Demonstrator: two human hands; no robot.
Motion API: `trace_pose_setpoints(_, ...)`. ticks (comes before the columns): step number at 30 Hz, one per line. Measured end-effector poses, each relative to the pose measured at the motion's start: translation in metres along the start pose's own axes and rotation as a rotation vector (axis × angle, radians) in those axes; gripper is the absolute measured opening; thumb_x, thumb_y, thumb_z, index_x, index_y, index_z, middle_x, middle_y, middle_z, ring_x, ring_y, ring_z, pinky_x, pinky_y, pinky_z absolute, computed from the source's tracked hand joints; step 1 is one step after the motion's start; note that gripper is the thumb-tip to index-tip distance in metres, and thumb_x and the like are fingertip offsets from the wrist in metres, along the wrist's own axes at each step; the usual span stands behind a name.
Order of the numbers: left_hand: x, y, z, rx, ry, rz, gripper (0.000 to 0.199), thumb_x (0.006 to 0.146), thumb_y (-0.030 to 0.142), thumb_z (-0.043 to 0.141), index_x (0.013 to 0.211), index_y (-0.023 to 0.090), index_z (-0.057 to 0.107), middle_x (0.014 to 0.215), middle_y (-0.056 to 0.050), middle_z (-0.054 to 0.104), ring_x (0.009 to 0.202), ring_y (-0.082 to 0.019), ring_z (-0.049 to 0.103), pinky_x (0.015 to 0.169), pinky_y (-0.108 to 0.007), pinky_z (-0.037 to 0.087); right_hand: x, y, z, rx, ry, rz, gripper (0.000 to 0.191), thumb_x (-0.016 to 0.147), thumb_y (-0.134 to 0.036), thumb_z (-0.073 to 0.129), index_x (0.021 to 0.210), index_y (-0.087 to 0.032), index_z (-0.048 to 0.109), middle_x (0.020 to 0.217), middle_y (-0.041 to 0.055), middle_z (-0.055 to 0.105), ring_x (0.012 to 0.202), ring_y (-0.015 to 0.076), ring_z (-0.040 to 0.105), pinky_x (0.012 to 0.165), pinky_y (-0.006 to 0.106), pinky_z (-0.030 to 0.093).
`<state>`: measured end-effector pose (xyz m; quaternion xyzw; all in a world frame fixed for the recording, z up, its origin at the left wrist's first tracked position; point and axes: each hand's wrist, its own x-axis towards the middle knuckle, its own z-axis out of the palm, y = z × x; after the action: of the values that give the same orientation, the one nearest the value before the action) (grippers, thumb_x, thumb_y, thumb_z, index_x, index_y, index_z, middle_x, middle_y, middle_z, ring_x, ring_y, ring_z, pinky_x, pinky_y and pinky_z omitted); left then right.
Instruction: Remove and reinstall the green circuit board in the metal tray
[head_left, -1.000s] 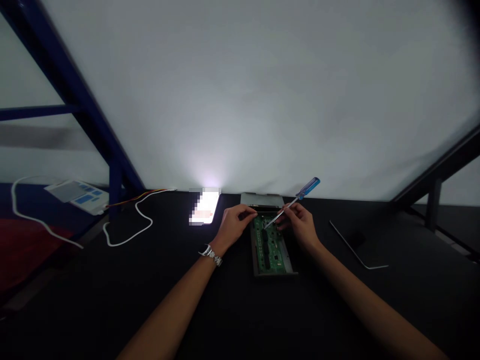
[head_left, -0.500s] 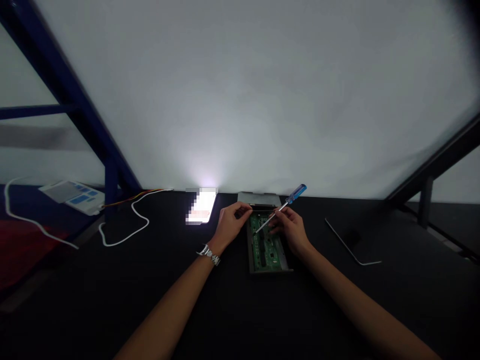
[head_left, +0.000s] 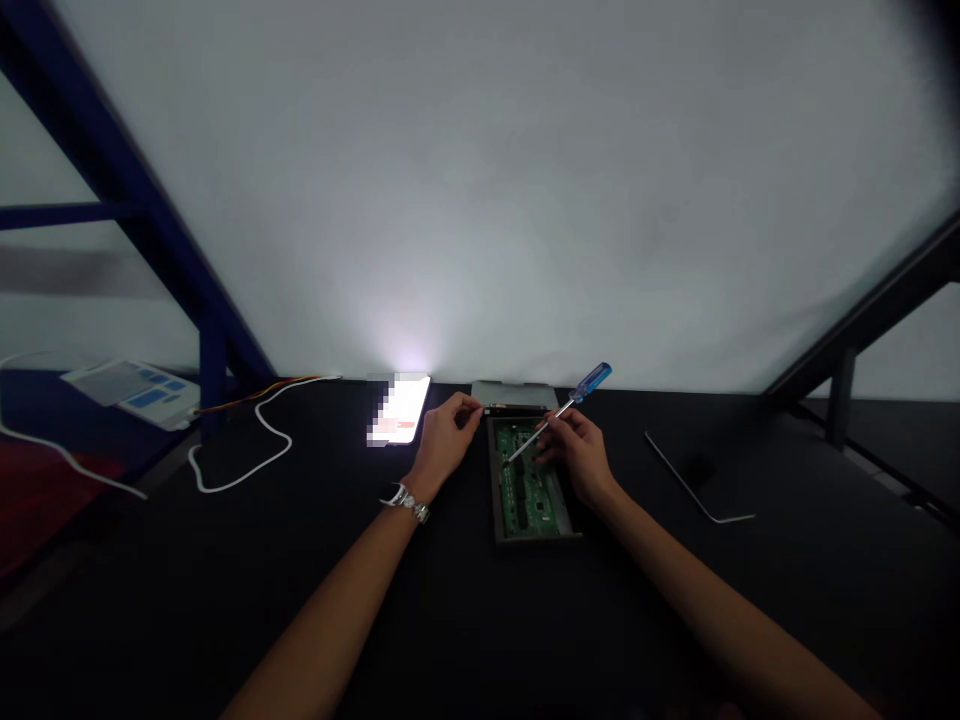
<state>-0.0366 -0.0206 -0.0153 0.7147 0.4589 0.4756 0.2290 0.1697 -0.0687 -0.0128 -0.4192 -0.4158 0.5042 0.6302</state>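
A green circuit board point(head_left: 536, 500) sits in a dark metal frame point(head_left: 496, 500) on the black table. My right hand point(head_left: 581, 452) is over the board's right side, its fingers closed round the shaft of a screwdriver point(head_left: 592, 382) with a blue handle. The handle points up and right, and the tip is at the board's upper left. My left hand point(head_left: 448, 432) is by the frame's top left corner, thumb and fingertips pinched together at a small light piece; whether it grips this piece is too small to tell. A grey metal plate point(head_left: 514, 394) lies behind the board.
A lit phone point(head_left: 403, 410) lies left of my left hand, against the wall. Farther left are a white cable point(head_left: 247, 481) and printed sheets point(head_left: 142, 392). To the right lies a bent metal rod point(head_left: 679, 480). Blue beams point(head_left: 142, 215) stand at the left.
My left hand has moved left, off the board's upper edge to just outside the frame's corner. My right hand and the screwdriver hold nearly the same pose. The whole view has shifted slightly.
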Motion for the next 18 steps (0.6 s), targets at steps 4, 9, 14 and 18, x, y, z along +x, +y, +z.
trace_pose_setpoints(4, 0.000, 0.000, 0.000, 0.153, 0.005, 0.033, 0.005, 0.085, 0.022, 0.063, 0.085, 0.020, 0.067, 0.089, -0.004, 0.066, 0.084, -0.019, 0.061, 0.079, -0.034, 0.050, -0.001, -0.002, 0.002, -0.008, 0.008, 0.001, 0.032, 0.070, -0.042, 0.076, 0.083, -0.019, 0.059, 0.073, -0.0001, 0.066, 0.054, 0.0135, 0.060, 0.042, 0.025, 0.054)
trace_pose_setpoints(9, -0.001, -0.003, 0.001, 0.216, -0.016, -0.036, 0.005, 0.081, 0.017, 0.065, 0.082, 0.019, 0.070, 0.089, -0.005, 0.064, 0.087, -0.021, 0.060, 0.082, -0.037, 0.048, -0.001, -0.003, 0.002, -0.007, -0.008, 0.007, 0.033, 0.069, -0.042, 0.077, 0.083, -0.018, 0.059, 0.072, 0.0000, 0.066, 0.053, 0.0130, 0.059, 0.040, 0.025, 0.054)
trace_pose_setpoints(14, 0.001, -0.010, -0.001, 0.194, -0.059, -0.109, 0.006, 0.078, 0.013, 0.066, 0.079, 0.018, 0.071, 0.086, -0.005, 0.065, 0.080, -0.019, 0.063, 0.077, -0.035, 0.051, 0.002, -0.005, -0.002, -0.026, -0.027, -0.017, 0.032, 0.071, -0.041, 0.076, 0.084, -0.018, 0.059, 0.075, 0.0013, 0.068, 0.053, 0.0127, 0.058, 0.039, 0.024, 0.053)
trace_pose_setpoints(18, 0.004, -0.015, -0.007, 0.161, -0.108, -0.123, 0.009, 0.077, 0.016, 0.068, 0.084, 0.019, 0.071, 0.088, -0.006, 0.068, 0.079, -0.020, 0.065, 0.076, -0.036, 0.054, 0.003, -0.006, -0.003, -0.024, -0.017, -0.011, 0.033, 0.070, -0.041, 0.077, 0.084, -0.018, 0.059, 0.075, 0.0012, 0.068, 0.052, 0.0127, 0.059, 0.039, 0.024, 0.052)
